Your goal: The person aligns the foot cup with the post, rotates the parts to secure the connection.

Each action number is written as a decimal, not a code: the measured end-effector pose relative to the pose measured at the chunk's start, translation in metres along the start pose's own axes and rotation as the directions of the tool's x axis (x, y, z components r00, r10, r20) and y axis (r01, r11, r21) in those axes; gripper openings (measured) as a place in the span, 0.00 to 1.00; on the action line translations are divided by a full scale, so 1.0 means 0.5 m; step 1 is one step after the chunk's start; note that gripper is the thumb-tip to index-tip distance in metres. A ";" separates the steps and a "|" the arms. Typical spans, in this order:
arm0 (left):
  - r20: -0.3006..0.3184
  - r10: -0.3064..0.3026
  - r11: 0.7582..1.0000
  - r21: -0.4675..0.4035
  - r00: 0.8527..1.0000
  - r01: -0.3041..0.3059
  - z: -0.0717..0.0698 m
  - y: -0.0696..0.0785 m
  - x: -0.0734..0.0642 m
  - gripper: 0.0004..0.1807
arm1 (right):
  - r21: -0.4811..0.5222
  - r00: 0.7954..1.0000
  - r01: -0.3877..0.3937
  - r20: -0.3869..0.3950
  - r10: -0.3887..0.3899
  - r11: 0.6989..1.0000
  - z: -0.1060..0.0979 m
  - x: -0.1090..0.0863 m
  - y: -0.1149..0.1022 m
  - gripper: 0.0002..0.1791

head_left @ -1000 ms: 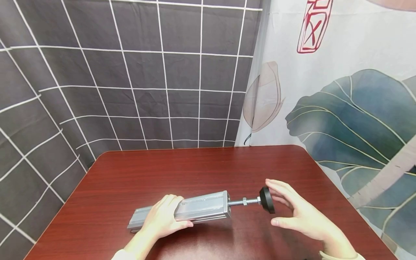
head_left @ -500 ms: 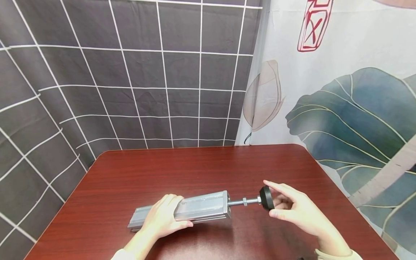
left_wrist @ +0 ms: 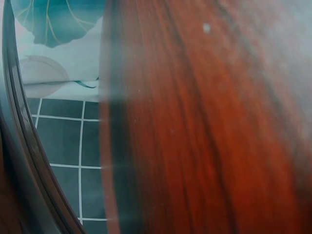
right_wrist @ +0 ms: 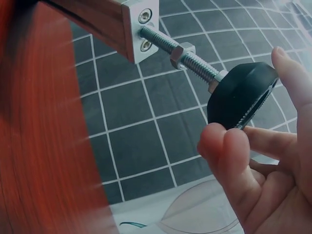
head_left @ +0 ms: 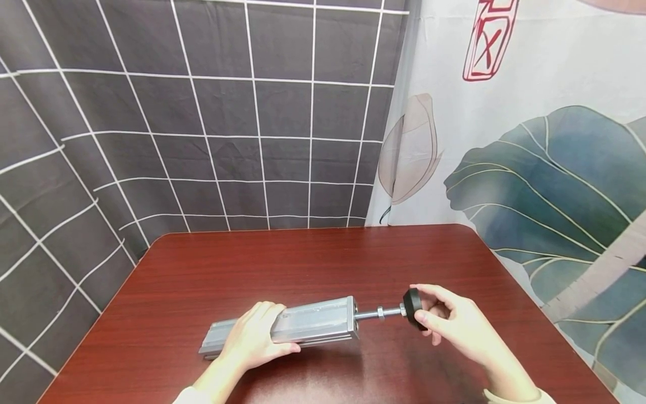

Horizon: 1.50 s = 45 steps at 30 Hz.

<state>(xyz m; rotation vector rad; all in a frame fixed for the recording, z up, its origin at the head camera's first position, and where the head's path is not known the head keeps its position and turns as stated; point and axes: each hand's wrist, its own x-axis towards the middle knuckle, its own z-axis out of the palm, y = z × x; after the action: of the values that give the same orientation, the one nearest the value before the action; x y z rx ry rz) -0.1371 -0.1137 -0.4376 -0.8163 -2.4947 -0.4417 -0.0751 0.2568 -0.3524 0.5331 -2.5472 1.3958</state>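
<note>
My left hand (head_left: 256,335) grips a silver aluminium profile (head_left: 319,320), fingers over its top and thumb along the near side. From the profile's right end plate (right_wrist: 145,29), fixed with screws, a threaded rod (head_left: 370,315) sticks out. A hex nut (right_wrist: 180,56) sits partway along the rod. At its outer end is a round black levelling foot (head_left: 411,308). My right hand (head_left: 459,328) pinches the foot's rim between thumb and fingers. In the right wrist view, fingertips touch the foot (right_wrist: 239,92) from both sides. The left wrist view hides my left hand.
The profile is over a reddish-brown wooden table (head_left: 282,258) with rounded far corners. Behind it hangs a dark grey cloth with white grid lines (head_left: 282,112). A white curtain with leaf prints (head_left: 545,185) hangs at the right.
My right hand has moved left onto the levelling foot, and its fingers and thumb have closed around the rim. The left hand and the profile have stayed in place.
</note>
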 end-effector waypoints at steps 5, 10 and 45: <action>0.010 -0.019 1.000 -0.001 1.000 0.019 0.003 -0.005 -0.004 0.39 | 0.006 0.997 0.055 0.054 -0.056 0.998 -0.013 -0.003 0.005 0.33; -0.005 -0.011 1.000 -0.005 1.000 0.011 0.004 -0.006 -0.004 0.39 | 0.018 0.975 0.198 0.102 -0.199 0.980 -0.030 -0.010 0.028 0.46; -0.006 0.008 1.000 -0.027 1.000 -0.008 0.000 0.008 -0.001 0.39 | 0.059 0.998 0.004 -0.061 -0.001 0.998 0.006 -0.012 0.007 0.23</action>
<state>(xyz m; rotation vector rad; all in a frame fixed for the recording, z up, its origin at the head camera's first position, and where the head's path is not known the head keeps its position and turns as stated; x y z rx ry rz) -0.1344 -0.1109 -0.4374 -0.8341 -2.4839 -0.4760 -0.0711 0.2575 -0.3586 0.4949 -2.4635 1.4669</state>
